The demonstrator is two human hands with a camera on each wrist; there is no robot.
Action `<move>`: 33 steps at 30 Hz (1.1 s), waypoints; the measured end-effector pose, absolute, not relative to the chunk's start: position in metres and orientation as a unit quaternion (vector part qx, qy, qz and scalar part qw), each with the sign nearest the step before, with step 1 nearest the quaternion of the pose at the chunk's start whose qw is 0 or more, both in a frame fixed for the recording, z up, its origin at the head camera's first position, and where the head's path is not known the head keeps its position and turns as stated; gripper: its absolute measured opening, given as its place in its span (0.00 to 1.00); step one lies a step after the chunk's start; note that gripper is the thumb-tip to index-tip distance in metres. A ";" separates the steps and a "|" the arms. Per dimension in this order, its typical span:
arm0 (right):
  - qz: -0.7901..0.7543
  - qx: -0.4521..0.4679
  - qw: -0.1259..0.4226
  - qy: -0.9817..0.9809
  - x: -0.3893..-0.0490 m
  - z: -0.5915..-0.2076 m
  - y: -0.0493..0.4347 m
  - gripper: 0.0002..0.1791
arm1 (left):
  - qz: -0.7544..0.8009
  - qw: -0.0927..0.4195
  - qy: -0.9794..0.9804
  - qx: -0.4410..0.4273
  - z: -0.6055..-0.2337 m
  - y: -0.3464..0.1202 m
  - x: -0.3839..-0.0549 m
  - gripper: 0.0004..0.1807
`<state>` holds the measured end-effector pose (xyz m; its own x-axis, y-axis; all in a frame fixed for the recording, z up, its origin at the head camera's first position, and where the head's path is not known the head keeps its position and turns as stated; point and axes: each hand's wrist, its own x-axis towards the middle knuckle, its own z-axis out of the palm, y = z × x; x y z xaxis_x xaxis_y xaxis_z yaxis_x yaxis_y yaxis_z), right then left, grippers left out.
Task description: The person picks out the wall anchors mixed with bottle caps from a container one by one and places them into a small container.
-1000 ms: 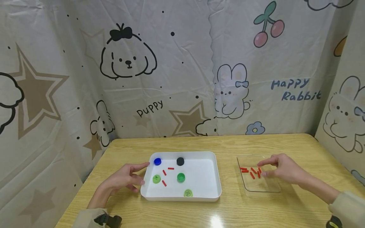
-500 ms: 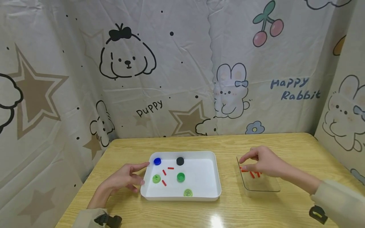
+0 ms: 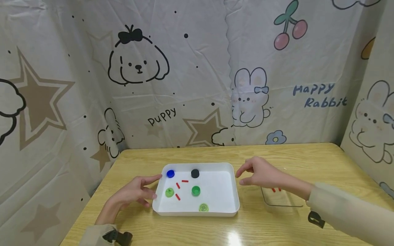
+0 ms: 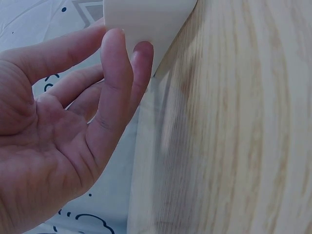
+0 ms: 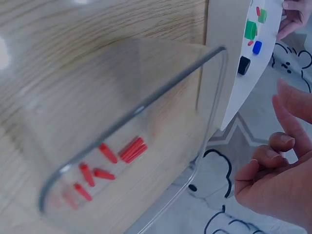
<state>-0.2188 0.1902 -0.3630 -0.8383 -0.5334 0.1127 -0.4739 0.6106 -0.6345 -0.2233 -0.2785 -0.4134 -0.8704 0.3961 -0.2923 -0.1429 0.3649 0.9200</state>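
Bench bearing a white tray; to its right, a clear box. The left hand touches the tray's left end, its grip spread. The right hand hangs near the right end, its grip slightly parted, holding nothing visible. A blue cap, black cap and green cap lie in the tray; red rods, the smallest items, occupy both containers.

Smooth plastic tray, wood-grain table
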 end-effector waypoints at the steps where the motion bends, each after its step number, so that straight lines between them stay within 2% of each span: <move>1: -0.337 -0.287 0.045 0.896 -0.220 -0.363 0.186 0.07 | 0.558 0.242 0.790 0.080 -0.414 -0.279 -0.223 0.46; 8: -0.322 -0.301 0.065 0.895 -0.225 -0.362 0.158 0.06 | 0.558 0.244 0.788 0.085 -0.415 -0.279 -0.222 0.47; 33: -0.285 -0.350 0.083 0.888 -0.264 -0.371 0.075 0.07 | 0.561 0.248 0.785 0.088 -0.413 -0.279 -0.223 0.47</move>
<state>-0.2642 0.0749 -0.3714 -0.7412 -0.6692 0.0528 -0.5750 0.5922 -0.5645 -0.2229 -0.2794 -0.4129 -0.8610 0.4170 -0.2913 -0.1402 0.3559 0.9239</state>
